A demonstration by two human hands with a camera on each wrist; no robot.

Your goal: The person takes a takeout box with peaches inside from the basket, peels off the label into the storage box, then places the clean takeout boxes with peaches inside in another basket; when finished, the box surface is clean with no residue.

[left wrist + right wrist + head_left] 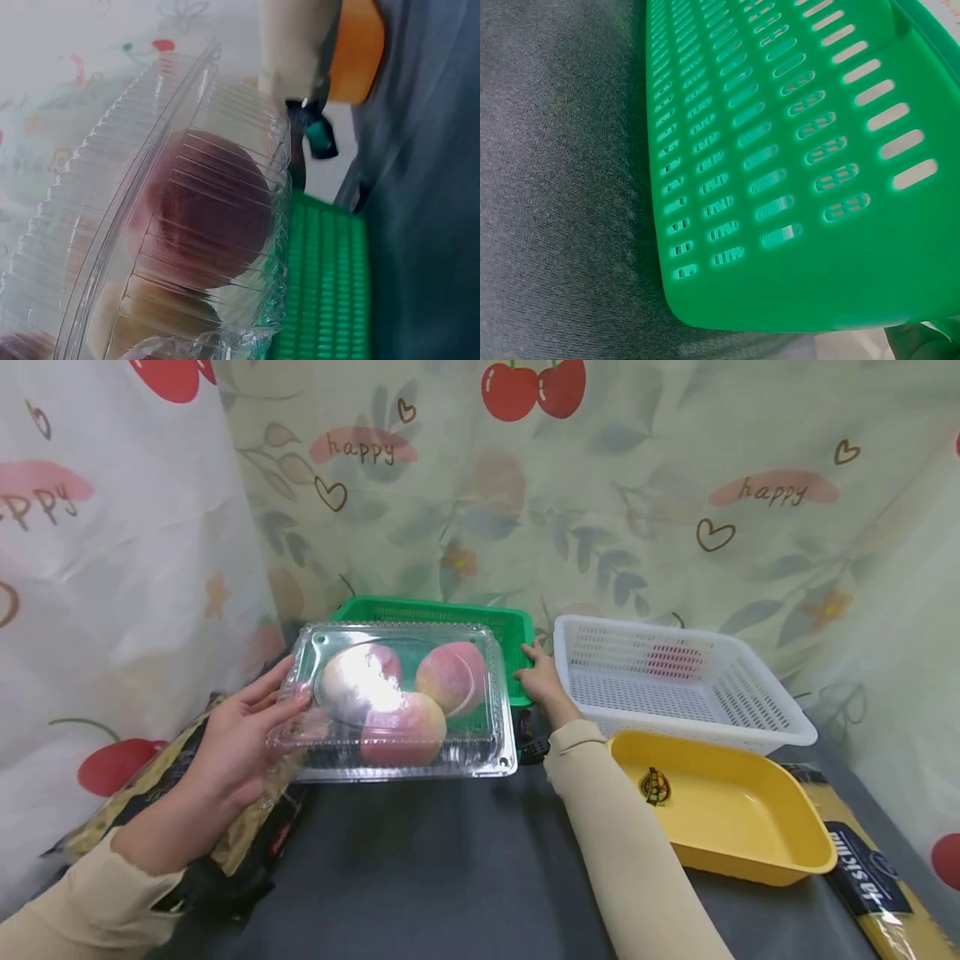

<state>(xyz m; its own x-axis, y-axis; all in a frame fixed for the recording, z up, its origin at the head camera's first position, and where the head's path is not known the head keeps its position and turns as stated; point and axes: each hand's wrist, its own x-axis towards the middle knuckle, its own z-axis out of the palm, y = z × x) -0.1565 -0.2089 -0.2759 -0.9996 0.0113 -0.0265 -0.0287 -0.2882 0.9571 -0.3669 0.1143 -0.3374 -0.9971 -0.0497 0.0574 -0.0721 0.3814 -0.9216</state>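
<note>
My left hand (228,747) grips the left end of a clear plastic clamshell box (480,760), lid down, with three pink-and-yellow peaches (405,731) showing through it. The box is held up in front of a green slotted basket (442,608), hiding much of it. At the basket's right end my right hand (546,685) holds the rim, thumb and fingers about the edge. A peach (214,210) shows close up through the ribbed box side in the left wrist view. The basket's slotted wall (780,277) fills most of the right wrist view.
A white slotted basket (757,732) stands right of the green one, behind a yellow tray (735,814). Packaged goods (862,868) lie at the far right; another pack (247,835) lies under my left forearm. A patterned curtain (600,552) hangs behind the dark table (420,877).
</note>
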